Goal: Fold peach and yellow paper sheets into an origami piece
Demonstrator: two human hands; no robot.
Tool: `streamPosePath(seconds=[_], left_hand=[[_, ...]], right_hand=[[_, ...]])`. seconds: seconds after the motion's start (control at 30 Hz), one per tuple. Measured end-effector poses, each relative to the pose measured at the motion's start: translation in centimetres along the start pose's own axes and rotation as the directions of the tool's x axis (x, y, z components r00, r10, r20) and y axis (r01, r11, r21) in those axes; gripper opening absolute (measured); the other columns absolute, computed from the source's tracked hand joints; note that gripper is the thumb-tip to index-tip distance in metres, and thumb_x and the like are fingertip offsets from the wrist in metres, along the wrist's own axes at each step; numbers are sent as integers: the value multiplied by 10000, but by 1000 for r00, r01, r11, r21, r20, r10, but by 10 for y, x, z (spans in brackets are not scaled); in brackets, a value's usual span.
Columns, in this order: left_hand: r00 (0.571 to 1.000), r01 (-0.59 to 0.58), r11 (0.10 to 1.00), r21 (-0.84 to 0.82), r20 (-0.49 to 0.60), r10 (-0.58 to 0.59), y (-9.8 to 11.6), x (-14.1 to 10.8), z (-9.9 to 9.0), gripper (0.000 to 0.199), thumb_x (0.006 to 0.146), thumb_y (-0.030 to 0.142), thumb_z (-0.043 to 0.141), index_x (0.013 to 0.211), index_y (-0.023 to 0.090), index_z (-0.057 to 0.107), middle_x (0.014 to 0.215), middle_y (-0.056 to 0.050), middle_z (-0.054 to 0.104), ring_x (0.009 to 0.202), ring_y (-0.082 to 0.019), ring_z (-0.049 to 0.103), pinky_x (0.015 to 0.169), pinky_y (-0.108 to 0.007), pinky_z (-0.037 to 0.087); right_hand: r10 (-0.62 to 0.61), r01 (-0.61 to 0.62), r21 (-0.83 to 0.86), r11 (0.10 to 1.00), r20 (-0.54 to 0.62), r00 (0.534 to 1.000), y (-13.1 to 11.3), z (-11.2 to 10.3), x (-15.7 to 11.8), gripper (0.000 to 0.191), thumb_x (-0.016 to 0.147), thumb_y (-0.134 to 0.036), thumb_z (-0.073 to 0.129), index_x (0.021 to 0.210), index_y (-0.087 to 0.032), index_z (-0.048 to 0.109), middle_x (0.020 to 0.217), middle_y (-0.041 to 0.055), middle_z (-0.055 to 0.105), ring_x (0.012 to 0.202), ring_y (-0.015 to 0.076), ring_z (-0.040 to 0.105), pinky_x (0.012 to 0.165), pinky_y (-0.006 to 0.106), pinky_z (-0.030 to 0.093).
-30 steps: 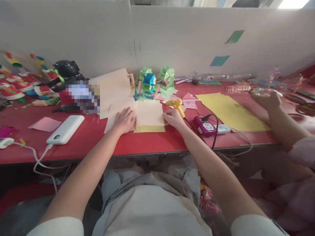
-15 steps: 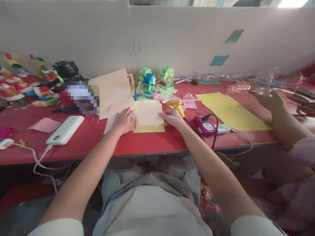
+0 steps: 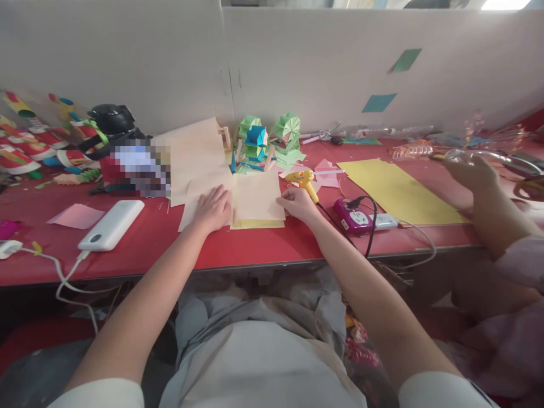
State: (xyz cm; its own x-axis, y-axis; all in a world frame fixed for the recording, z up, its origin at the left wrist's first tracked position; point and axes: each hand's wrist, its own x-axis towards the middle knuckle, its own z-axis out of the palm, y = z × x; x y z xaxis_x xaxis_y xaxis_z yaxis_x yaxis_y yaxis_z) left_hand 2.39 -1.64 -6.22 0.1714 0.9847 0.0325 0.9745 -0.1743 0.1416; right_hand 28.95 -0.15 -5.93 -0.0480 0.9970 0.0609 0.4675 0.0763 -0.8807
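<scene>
While the left hand [image 3: 215, 208] lies flat, palm down and gripping nothing, on some pale paper [image 3: 188, 211], the right hand [image 3: 297, 203] pinches the right edge of the cream sheet [image 3: 257, 195]. Plain and flat, that sheet rests over yellow paper [image 3: 259, 224] showing along its near edge, on the red table [image 3: 255, 246] between both hands. Markings on the purple socket block [image 3: 353, 217] are too small to read. Nearly square, the cream sheet gives me no clear long axis; its near edge runs roughly along the table's front.
</scene>
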Motion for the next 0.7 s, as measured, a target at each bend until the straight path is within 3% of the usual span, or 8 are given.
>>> streamPosePath(seconds=[0.13,0.27,0.37,0.47,0.7], left_hand=[[999,-12,1000,12,-51,13,-1,2,1,552,977,334,184,1458,163,395,1623,-95,218,1497,-277,195,1186,-564,187],[990,-1,999,42,-142,7,0,5,1,520,974,319,203,1403,174,459,1597,-105,293,1477,-264,251,1177,-539,227],[983,-5,999,42,-186,13,1,3,-1,496,971,294,211,1342,190,523,1569,-88,358,1451,-249,307,1181,-513,236],[990,-30,999,41,-139,35,2,-1,-3,494,966,286,224,1342,189,530,1569,-78,360,1455,-251,305,1191,-512,222],[1000,-12,1000,26,1,12,-1,-2,2,572,968,318,190,1505,171,321,1633,-80,183,1508,-266,159,1204,-564,153]], right_hand=[[26,-30,59,998,66,997,-9,-2,-5,343,693,-445,755,658,-176,545,545,-10,552,484,97,495,437,215,352],[65,-98,207,973,159,985,-10,-1,-6,380,637,-359,824,808,-187,533,636,-5,614,533,119,563,471,220,417],[80,-117,243,963,155,985,-6,0,-4,432,639,-299,824,932,-190,526,683,1,638,588,143,608,502,229,450],[74,-103,216,971,138,988,-2,0,-2,407,671,-279,799,963,-177,534,666,-6,626,565,127,585,497,222,428],[49,-70,173,982,126,991,0,1,0,329,704,-197,735,949,-176,517,623,-33,589,521,102,522,493,217,382]])
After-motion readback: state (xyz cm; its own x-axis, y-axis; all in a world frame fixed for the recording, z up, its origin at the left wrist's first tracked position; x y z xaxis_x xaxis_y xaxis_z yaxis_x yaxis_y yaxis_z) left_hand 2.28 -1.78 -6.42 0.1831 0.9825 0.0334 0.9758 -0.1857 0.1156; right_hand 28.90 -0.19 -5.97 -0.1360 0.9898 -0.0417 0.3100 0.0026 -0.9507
